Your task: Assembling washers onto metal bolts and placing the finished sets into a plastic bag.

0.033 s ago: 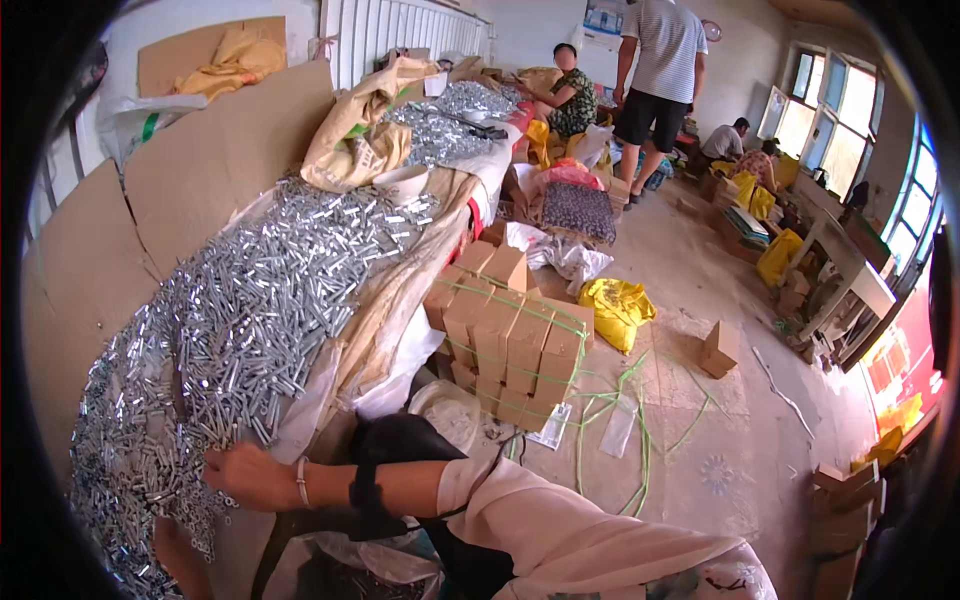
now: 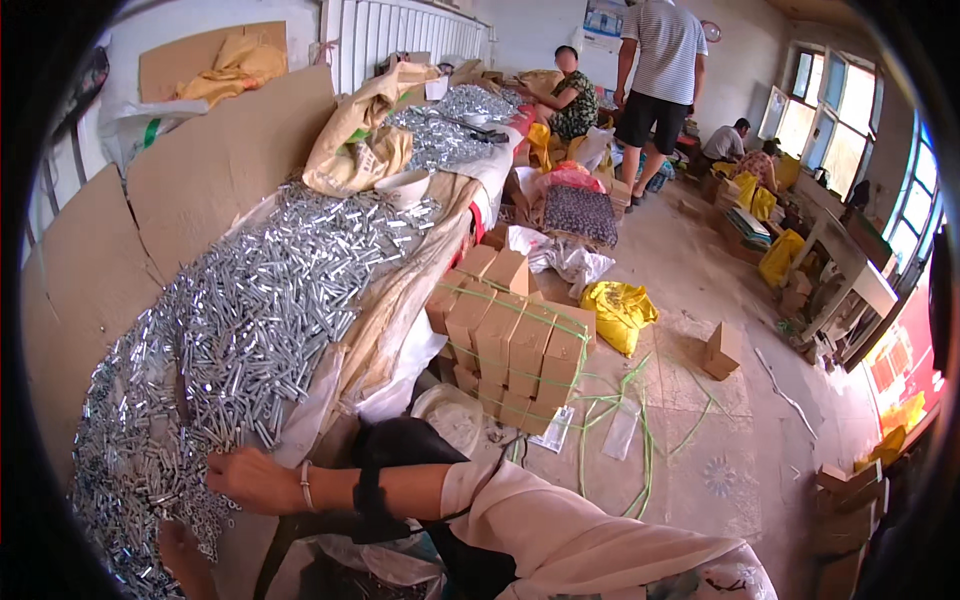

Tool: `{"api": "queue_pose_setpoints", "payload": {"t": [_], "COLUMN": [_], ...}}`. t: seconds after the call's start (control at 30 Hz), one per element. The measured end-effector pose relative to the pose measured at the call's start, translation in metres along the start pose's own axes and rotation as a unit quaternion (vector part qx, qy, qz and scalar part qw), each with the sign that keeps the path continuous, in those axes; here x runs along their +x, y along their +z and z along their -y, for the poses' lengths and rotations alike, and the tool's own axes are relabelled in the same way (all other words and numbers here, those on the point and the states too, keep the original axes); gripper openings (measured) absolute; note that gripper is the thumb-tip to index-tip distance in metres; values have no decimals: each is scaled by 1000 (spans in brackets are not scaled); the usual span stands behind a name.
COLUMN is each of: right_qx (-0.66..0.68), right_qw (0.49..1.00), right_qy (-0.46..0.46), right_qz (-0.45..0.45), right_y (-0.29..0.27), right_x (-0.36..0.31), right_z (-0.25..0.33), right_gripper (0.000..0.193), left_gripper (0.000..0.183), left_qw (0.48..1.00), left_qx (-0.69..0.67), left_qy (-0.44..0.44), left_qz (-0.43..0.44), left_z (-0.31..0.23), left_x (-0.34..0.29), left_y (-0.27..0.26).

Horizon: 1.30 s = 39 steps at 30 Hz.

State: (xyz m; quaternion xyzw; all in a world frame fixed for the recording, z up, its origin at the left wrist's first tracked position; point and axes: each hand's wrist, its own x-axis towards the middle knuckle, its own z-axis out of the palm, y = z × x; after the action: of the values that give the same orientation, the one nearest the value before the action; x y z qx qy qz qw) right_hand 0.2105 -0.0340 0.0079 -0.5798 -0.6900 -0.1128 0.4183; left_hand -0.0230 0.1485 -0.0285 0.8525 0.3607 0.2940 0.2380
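Seemingly far from done, with metal pieces (image 2: 270, 290) heaped at left; can't tell grip of right hand (image 2: 248, 480) or left hand (image 2: 182, 552), lower left.

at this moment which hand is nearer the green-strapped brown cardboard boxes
Right. The right hand is below and left of the boxes in view; the left hand is farther left and lower.

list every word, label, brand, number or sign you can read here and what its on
No text reads clearly.
Poster on the far wall: too small to read.
Printed slip beside the tied cardboard boxes: too small to read.
Red panel at the right: pale marks, too blurred to read.
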Motion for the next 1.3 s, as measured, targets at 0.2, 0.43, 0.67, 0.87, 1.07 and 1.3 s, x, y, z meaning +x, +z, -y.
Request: {"api": "queue_pose_setpoints", "payload": {"t": [0.2, 0.43, 0.67, 0.87, 1.07, 1.3], "right_qx": [177, 237, 232, 186, 169, 255], "right_qw": [982, 970, 970, 966, 981, 964], "right_qy": [-66, -49, -69, -160, -77, -36], "right_qz": [-6, 22, 35, 80, 60, 68], "right_y": [-7, -7, 3, 30, -10, -5], "right_x": [-2, -9, -16, -14, -13, -6], "right_z": [17, 28, 33, 32, 6, 33], "right_gripper": [11, 12, 10, 12, 25, 15], "left_gripper": [14, 18, 22, 36, 33, 23], "left_qw": [924, 863, 819, 975, 794, 700], "left_qx": [-300, -435, -473, 10, -554, -669], "left_qy": [-229, -241, -319, 224, -249, -251], "left_qz": [57, 87, 64, -4, 28, 0], "left_z": [-153, -152, -143, -31, -130, -124], "left_x": [-79, -102, -107, -118, -87, -101], "left_y": [-16, -10, -12, 0, 20, 13]}}
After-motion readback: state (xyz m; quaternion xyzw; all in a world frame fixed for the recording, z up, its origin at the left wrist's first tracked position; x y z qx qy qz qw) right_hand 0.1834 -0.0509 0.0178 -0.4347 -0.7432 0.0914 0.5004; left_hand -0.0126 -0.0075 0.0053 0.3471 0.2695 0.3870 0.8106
